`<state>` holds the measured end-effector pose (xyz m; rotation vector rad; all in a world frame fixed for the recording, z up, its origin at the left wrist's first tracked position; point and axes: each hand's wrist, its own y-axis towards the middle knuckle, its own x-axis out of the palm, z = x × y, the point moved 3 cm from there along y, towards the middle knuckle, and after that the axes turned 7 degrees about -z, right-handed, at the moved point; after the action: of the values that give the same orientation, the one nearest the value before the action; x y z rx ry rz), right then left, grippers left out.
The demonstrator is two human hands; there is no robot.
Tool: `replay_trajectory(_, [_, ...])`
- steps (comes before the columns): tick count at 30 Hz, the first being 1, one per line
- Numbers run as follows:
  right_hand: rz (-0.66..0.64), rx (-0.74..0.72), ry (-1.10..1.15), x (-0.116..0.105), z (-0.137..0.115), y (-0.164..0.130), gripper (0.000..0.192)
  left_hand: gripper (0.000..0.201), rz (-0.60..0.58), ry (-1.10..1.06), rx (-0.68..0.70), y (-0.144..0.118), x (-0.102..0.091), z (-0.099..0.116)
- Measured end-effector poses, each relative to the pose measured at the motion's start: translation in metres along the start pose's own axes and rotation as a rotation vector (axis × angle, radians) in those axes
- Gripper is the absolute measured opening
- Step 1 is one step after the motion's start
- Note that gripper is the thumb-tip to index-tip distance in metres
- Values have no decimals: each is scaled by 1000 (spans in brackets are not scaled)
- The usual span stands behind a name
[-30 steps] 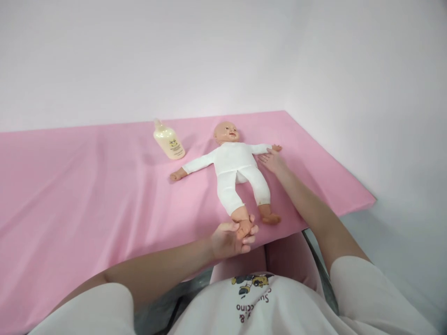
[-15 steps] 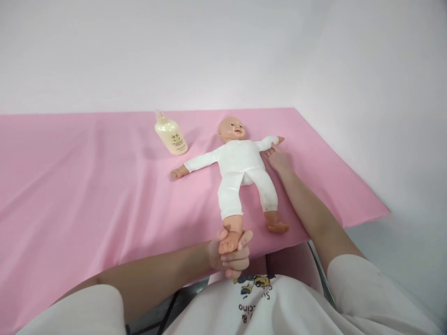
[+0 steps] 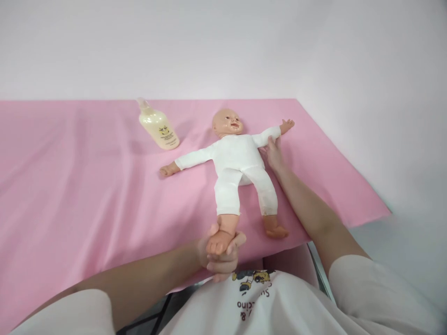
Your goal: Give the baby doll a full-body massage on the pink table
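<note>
A baby doll (image 3: 237,153) with a white cloth body lies on its back, its arms spread out. My left hand (image 3: 223,260) is closed round the ankle and foot (image 3: 219,242) of the leg on the left, at the front edge of the table. At the doll's arm on the right (image 3: 267,136), my right hand (image 3: 274,156) grips the white sleeve from below, with its fingers partly hidden. The doll's small hand (image 3: 287,125) sticks out past my grip. Its other foot (image 3: 276,228) rests on the pink cloth.
A pump bottle (image 3: 159,125) of pale yellow liquid stands to the left of the doll. Pink cloth (image 3: 87,186), wrinkled on the left, covers the table. Behind it rises a white wall (image 3: 174,46); the table's right edge slants toward me.
The doll's arm on the right has come up and its hand now points outward, with my right hand closer under the sleeve. My left hand and the foot have shifted slightly left.
</note>
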<state>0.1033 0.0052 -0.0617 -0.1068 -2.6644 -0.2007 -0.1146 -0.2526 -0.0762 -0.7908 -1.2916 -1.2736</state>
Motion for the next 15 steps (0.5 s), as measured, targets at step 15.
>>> replay_trajectory(15, [-489,-199,-605,36,-22,-33,24,55,354,29,258,16,21,35])
